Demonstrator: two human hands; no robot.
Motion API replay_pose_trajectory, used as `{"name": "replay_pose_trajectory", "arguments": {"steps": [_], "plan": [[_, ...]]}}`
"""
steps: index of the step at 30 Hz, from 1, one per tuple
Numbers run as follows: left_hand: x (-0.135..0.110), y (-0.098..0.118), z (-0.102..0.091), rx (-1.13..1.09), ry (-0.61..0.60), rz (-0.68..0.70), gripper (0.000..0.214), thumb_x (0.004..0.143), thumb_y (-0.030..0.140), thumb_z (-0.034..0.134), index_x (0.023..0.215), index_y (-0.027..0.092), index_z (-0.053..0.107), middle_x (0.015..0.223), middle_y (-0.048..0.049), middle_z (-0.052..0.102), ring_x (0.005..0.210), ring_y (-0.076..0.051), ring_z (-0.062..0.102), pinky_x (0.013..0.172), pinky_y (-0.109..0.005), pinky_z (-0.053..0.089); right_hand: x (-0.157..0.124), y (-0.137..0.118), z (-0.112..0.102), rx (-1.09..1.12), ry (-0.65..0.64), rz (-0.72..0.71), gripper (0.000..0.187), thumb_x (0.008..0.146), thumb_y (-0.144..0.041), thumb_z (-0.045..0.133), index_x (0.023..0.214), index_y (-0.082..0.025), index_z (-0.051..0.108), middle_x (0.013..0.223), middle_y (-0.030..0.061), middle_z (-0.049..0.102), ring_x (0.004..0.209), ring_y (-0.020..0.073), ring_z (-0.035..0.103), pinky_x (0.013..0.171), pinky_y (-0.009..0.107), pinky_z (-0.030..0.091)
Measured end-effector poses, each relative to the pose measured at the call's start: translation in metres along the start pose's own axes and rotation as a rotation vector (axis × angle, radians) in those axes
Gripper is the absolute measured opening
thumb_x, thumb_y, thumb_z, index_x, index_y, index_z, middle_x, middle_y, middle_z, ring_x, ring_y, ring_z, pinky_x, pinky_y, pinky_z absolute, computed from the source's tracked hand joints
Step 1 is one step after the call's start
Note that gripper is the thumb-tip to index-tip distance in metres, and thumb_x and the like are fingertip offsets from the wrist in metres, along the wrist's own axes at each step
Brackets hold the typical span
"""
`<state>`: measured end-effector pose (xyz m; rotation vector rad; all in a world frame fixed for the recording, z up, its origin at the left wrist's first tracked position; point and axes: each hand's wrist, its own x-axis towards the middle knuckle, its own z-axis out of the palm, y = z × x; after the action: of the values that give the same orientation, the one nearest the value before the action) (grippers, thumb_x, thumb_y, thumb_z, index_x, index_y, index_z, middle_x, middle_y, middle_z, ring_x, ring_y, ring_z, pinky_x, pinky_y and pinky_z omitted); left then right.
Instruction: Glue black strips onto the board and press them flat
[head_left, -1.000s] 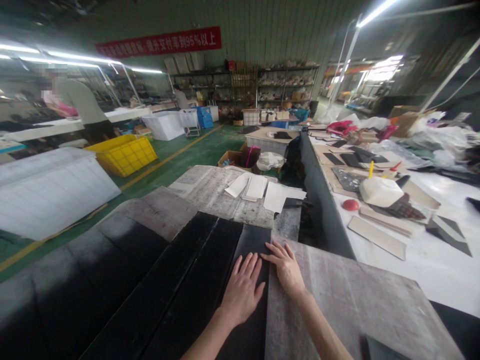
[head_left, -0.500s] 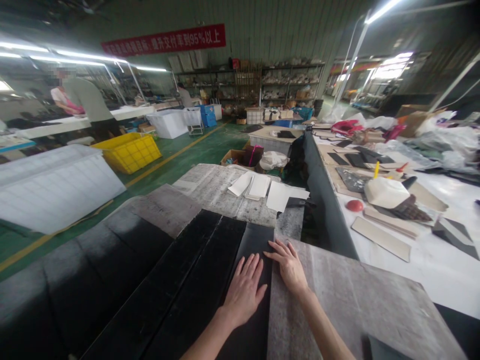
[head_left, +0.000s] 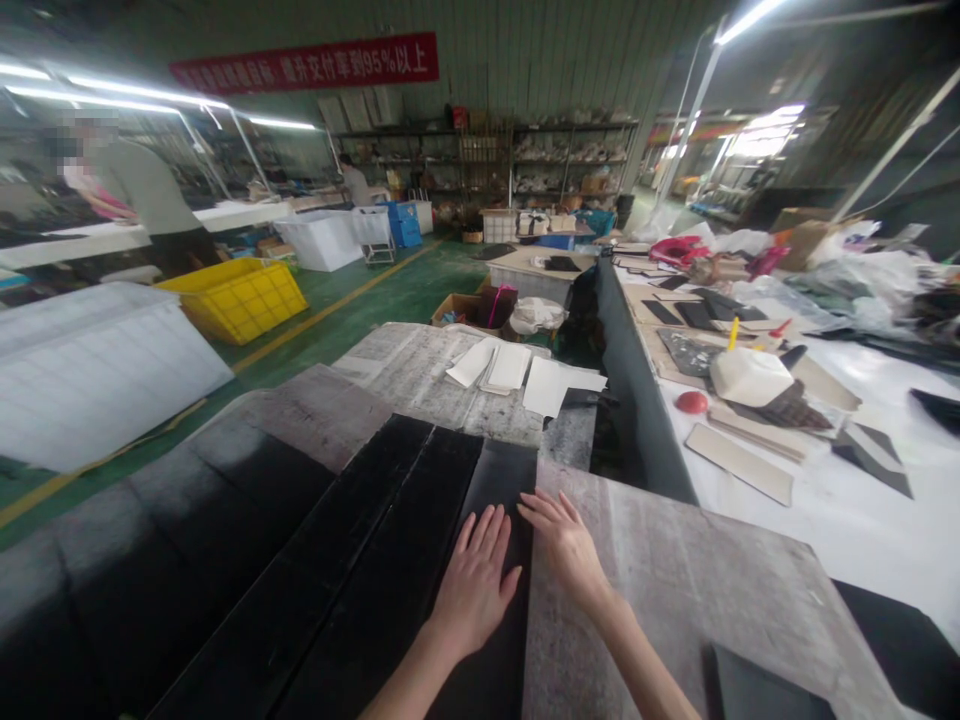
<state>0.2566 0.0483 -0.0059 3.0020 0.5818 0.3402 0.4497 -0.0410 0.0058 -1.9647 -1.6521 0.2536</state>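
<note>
My left hand point(head_left: 477, 580) lies flat with its fingers stretched out on a long black strip point(head_left: 504, 480) of smooth sheet material. At the strip's right edge is my right hand point(head_left: 564, 540), its fingertips over the black surface and its fingers extended. Neither hand holds anything. Left of this strip, more long black strips point(head_left: 379, 530) lie side by side on the grey, stained board point(head_left: 637, 590). A dark flat piece point(head_left: 761, 690) rests at the lower right of the board.
White cut pieces point(head_left: 507, 368) lie farther along the surface. At right, a white table point(head_left: 832, 510) bears a white bottle point(head_left: 750, 376), a red ball-like object point(head_left: 691, 402) and several flat pieces. Bins, including a yellow one point(head_left: 244, 300), stand on the left, near a person point(head_left: 142, 190).
The whole view has shifted slightly, moving the scene left. My right hand has slid a little toward me along the strip's edge; my left hand stays flat on it.
</note>
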Motion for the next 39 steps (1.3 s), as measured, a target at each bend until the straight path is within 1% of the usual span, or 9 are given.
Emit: {"name": "replay_pose_trajectory", "arguments": {"steps": [2,5,12,20,28,33,39], "plan": [[0.0,0.0,-0.001,-0.01,-0.012,-0.002,0.064,0.099,0.041,0.042,0.152,0.012,0.019,0.159,-0.0128,0.02,0.147,-0.027,0.017,0.119,-0.052,0.029,-0.007,-0.006,0.006,-0.071,-0.025,0.018,0.057,0.091,-0.009,0.038,0.141,-0.035,0.045,0.147,-0.0004,0.05,0.14,0.0197,0.039,0.118,0.051,0.026],[0.001,0.0,-0.002,-0.022,-0.016,-0.008,0.065,0.098,0.04,0.042,0.152,0.012,0.018,0.159,-0.0134,0.019,0.147,-0.027,0.017,0.119,-0.052,0.028,-0.011,-0.009,0.012,-0.129,-0.009,0.03,0.059,0.09,-0.009,0.039,0.143,-0.035,0.042,0.148,-0.0002,0.049,0.14,0.0195,0.039,0.118,0.049,0.026],[-0.004,0.001,-0.004,-0.038,-0.007,0.004,0.065,0.098,0.04,0.043,0.152,0.013,0.019,0.159,-0.0127,0.02,0.147,-0.027,0.017,0.119,-0.051,0.028,-0.01,-0.008,0.013,-0.14,-0.002,0.042,0.055,0.093,-0.011,0.038,0.141,-0.036,0.044,0.149,-0.0022,0.047,0.141,0.0187,0.037,0.118,0.048,0.024],[-0.006,0.003,-0.008,-0.045,0.001,0.005,0.064,0.099,0.04,0.042,0.152,0.013,0.019,0.159,-0.0125,0.021,0.147,-0.028,0.017,0.118,-0.052,0.028,-0.01,-0.008,0.012,-0.137,-0.019,0.045,0.057,0.091,-0.007,0.035,0.139,-0.034,0.047,0.15,-0.0028,0.047,0.142,0.0176,0.035,0.119,0.047,0.022],[-0.01,0.003,-0.006,-0.022,-0.02,-0.002,0.066,0.098,0.04,0.043,0.152,0.011,0.017,0.159,-0.0134,0.018,0.148,-0.027,0.015,0.119,-0.051,0.026,-0.01,-0.01,0.011,-0.147,-0.013,0.039,0.055,0.091,-0.008,0.036,0.139,-0.034,0.047,0.149,-0.0031,0.047,0.141,0.0177,0.036,0.119,0.047,0.023],[-0.012,0.004,-0.006,0.005,-0.03,-0.003,0.066,0.099,0.04,0.043,0.152,0.011,0.018,0.16,-0.0129,0.017,0.148,-0.027,0.015,0.119,-0.05,0.027,-0.01,-0.009,0.01,-0.149,0.0,0.019,0.056,0.09,-0.006,0.037,0.138,-0.033,0.048,0.148,-0.0012,0.049,0.14,0.0192,0.038,0.118,0.048,0.025],[-0.013,0.005,-0.007,0.009,-0.013,0.006,0.066,0.098,0.04,0.043,0.152,0.011,0.018,0.16,-0.0122,0.017,0.147,-0.027,0.016,0.118,-0.051,0.029,-0.01,-0.007,0.013,-0.098,0.024,0.028,0.058,0.089,-0.006,0.037,0.138,-0.036,0.049,0.147,-0.0027,0.05,0.14,0.0193,0.039,0.118,0.051,0.028]]}}
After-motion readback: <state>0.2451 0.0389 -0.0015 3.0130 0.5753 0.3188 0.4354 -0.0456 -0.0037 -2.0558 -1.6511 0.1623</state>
